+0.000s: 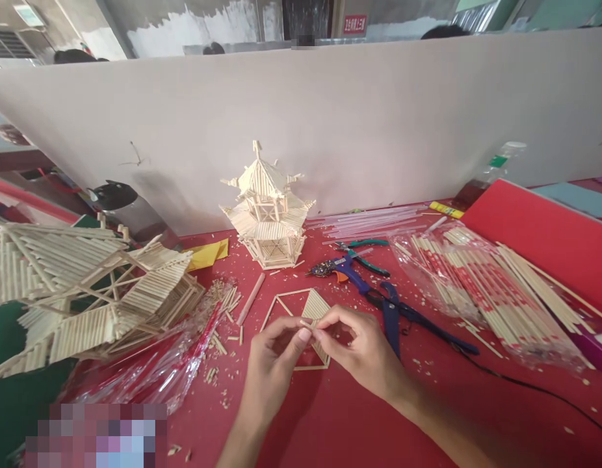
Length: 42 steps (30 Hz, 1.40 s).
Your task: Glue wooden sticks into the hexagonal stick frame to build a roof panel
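My left hand (276, 354) and my right hand (354, 348) meet at mid-table, thumbs and forefingers pinched on a short piece of wooden stick (307, 322). Below them a stick frame (292, 293) of straight sides lies flat on the red table, partly covered by my hands. Slats (316, 304) fill its right part. Just behind stands a small pagoda model (268, 214) of sticks. To the right of the frame lie a blue hot glue gun (352, 270), green-handled pliers (372, 263) and dark blue cutters (391, 312).
A larger stick model (101, 286) stands at left beside crumpled plastic wrap (149, 370) and cut stick bits (225, 305). Bagged chopsticks (496, 292), a red board (545, 240) and a bottle (498, 169) are at right. Glue sticks (369, 222) lie before a pale partition (379, 123).
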### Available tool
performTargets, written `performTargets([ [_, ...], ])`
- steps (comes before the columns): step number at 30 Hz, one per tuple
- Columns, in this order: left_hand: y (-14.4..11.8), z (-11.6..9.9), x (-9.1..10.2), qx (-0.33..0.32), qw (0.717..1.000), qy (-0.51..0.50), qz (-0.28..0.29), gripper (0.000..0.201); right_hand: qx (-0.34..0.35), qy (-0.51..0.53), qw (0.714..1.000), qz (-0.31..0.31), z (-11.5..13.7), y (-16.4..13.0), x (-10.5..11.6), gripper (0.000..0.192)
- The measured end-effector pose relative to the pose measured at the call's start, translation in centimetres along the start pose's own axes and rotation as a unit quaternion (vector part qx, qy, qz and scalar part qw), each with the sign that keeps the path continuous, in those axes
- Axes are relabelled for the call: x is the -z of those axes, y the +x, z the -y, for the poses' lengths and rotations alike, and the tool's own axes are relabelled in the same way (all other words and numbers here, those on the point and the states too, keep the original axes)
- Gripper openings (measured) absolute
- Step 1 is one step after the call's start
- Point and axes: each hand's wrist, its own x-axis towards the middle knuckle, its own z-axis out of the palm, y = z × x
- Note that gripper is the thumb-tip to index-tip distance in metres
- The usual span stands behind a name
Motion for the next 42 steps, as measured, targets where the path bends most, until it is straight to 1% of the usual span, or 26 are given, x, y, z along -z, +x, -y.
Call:
performTargets([
  [2,0.0,0.5,-0.5,0.001,0.999,-0.035,-0.013,0.028,-0.002,0.022,1.0,-0.01,-0.1,0.0,-0.2,0.014],
  [5,-0.1,0.8,-1.0,-0.002,0.998,-0.063,-0.027,0.027,0.023,0.003,1.0,-0.021,-0.1,0.0,-0.5,0.012],
  [8,-0.1,0.5,-0.9,-0.03,0.998,-0.047,-0.021,0.029,0.048,-0.024,0.999,0.002,-0.1,0.3,-0.3,0.009],
  [9,-0.1,0.4,-0.8,-0.041,0.998,-0.038,-0.019,0.03,0.057,-0.041,0.997,0.013,-0.1,0.5,0.0,0.008],
  [11,0.0,0.1,-0.3,-0.054,0.998,-0.032,-0.016,0.034,0.08,-0.122,0.989,0.012,-0.1,0.9,1.2,0.008],
  [12,0.1,0.0,0.0,-0.056,0.998,-0.032,-0.014,0.036,0.086,-0.182,0.98,-0.005,-0.1,1.1,2.2,0.01],
  [14,0.3,-0.1,0.4,-0.063,0.998,-0.022,-0.007,0.039,0.069,-0.324,0.943,-0.037,0.1,1.2,4.5,0.012],
  [15,0.4,-0.1,0.6,-0.068,0.998,-0.013,-0.003,0.039,0.03,-0.392,0.919,-0.031,0.1,1.2,5.7,0.014],
  [16,0.5,-0.1,0.6,-0.075,0.997,-0.004,0.001,0.04,-0.025,-0.448,0.894,-0.005,0.2,1.0,6.9,0.016],
  [19,0.7,-0.1,0.6,-0.093,0.996,0.014,0.01,0.042,-0.091,-0.492,0.865,0.043,0.4,-0.1,9.6,0.024],
  [21,0.8,0.1,0.5,-0.101,0.995,0.019,0.012,0.044,-0.125,-0.511,0.848,0.066,0.4,-0.9,10.3,0.025],
  [23,0.9,0.2,0.5,-0.107,0.994,0.027,0.013,0.044,-0.157,-0.529,0.83,0.08,0.4,-1.6,10.3,0.028],
  [25,1.1,0.4,0.7,-0.113,0.993,0.035,0.011,0.043,-0.18,-0.54,0.818,0.084,0.4,-2.0,10.0,0.037],
  [28,1.4,0.8,1.1,-0.123,0.991,0.048,0.005,0.04,-0.205,-0.552,0.804,0.085,0.6,-2.2,9.3,0.053],
  [31,1.5,1.0,1.1,-0.131,0.989,0.062,0.006,0.038,-0.219,-0.558,0.795,0.09,0.9,-2.1,8.8,0.062],
  [37,1.2,0.4,0.6,-0.143,0.987,0.076,0.022,0.037,-0.223,-0.573,0.782,0.099,1.5,-2.3,8.0,0.071],
  [42,1.0,0.0,0.5,-0.154,0.985,0.071,0.031,0.037,-0.218,-0.576,0.779,0.118,1.6,-2.7,8.5,0.07],
])
